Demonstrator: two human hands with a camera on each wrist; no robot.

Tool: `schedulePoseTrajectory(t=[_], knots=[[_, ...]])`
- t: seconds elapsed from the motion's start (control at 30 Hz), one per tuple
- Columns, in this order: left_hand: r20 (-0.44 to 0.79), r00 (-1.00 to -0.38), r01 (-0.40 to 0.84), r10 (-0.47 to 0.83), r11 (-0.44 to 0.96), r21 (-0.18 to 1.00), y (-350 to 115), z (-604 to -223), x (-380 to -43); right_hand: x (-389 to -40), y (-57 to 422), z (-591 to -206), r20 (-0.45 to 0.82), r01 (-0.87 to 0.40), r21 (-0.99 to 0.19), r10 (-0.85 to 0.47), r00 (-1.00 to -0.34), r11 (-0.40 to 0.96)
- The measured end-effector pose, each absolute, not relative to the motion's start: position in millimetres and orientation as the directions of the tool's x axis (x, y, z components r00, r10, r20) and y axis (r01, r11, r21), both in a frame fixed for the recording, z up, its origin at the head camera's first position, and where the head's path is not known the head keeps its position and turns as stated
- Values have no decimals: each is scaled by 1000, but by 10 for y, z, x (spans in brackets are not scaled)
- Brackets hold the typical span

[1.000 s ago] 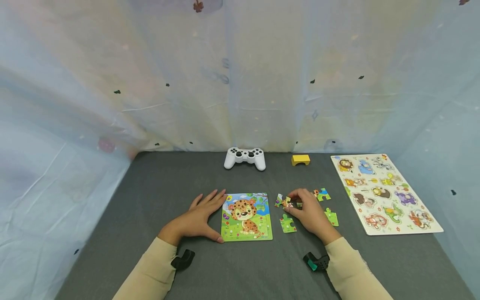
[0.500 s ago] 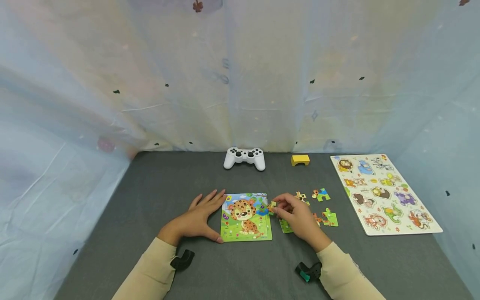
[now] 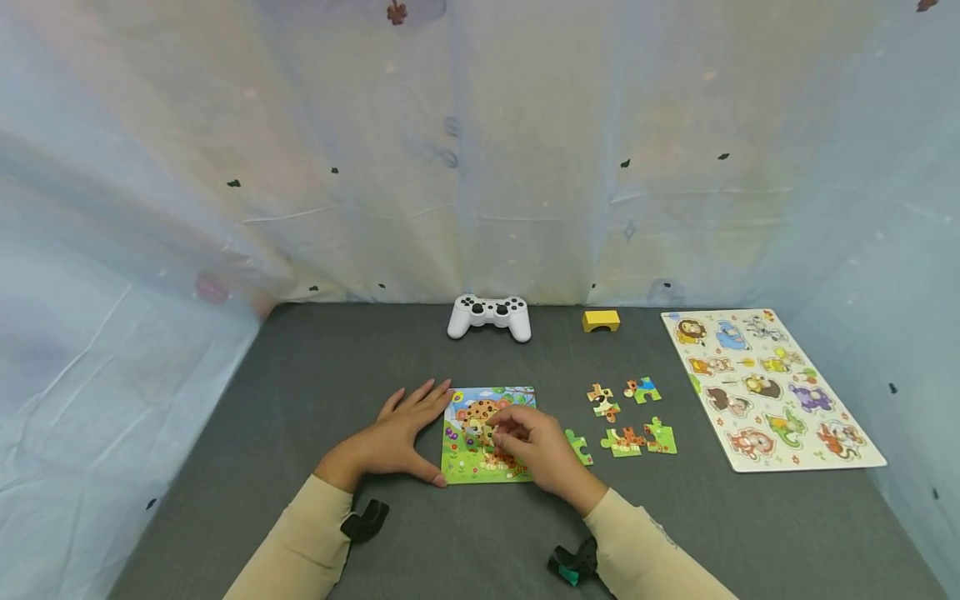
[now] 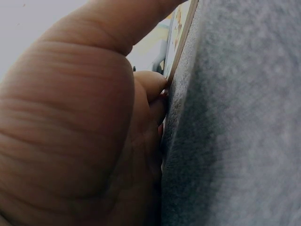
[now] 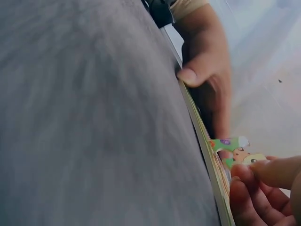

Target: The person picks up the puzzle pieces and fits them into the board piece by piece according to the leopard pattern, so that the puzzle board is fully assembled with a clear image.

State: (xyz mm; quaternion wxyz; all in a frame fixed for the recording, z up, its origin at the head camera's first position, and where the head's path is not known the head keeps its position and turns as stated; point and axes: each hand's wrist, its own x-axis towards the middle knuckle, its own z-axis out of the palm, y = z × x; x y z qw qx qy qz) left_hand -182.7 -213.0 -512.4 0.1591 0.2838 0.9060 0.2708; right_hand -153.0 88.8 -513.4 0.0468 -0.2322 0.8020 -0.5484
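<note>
The jigsaw board [image 3: 480, 475], printed with a cartoon leopard cub on grass, lies flat at the middle of the table. My left hand [image 3: 396, 435] is spread along its left side, with thumb and fingertips at the edge. Over the board, my right hand [image 3: 542, 450] pinches a jigsaw piece [image 5: 228, 145] between thumb and forefinger. That piece stands tilted in the right wrist view, showing green, a purple spot and part of the cub's face. Whether its lower edge touches the board, I cannot tell. The right hand covers the board's right part in the head view.
Several loose jigsaw pieces [image 3: 624, 442] lie right of the board. A white game controller [image 3: 491, 314] and a yellow arched block [image 3: 601, 320] stand at the back. An animal picture board [image 3: 768, 392] lies far right. Curtains [image 3: 480, 167] surround the table.
From among the loose pieces, my right hand has moved left over the jigsaw board, carrying a pinched piece. My left hand has kept its place.
</note>
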Motion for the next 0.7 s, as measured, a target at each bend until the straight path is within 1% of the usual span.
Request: schedulePoseTrajectory(t=[0.23,0.37,0.43,0.5,0.6,0.7], knots=[[-127,-788,432,602,688,582,-2135,-5133,-1828,-1572,675,-5177,144,-283,-913,-419,-897,293],[-128,-788,433,602,690,580,-2135,-5133,-1830,-1572,658,-5183,166,-317,-887,-409,-897,336],[-128,-789,433,601,691,578,-2135,-5130,-1830,-1555,672,-5175,200,-371,-843,-413,-888,390],[-130,-788,433,602,692,578,-2134,-5125,-1828,-1528,689,-5162,238,-447,-774,-448,-862,449],[-130,-787,435,604,691,578,-2133,-5120,-1825,-1479,696,-5137,262,-575,-636,-557,-788,515],[-131,-784,437,606,690,577,-2132,-5116,-1824,-1429,679,-5106,234,-670,-502,-659,-714,548]])
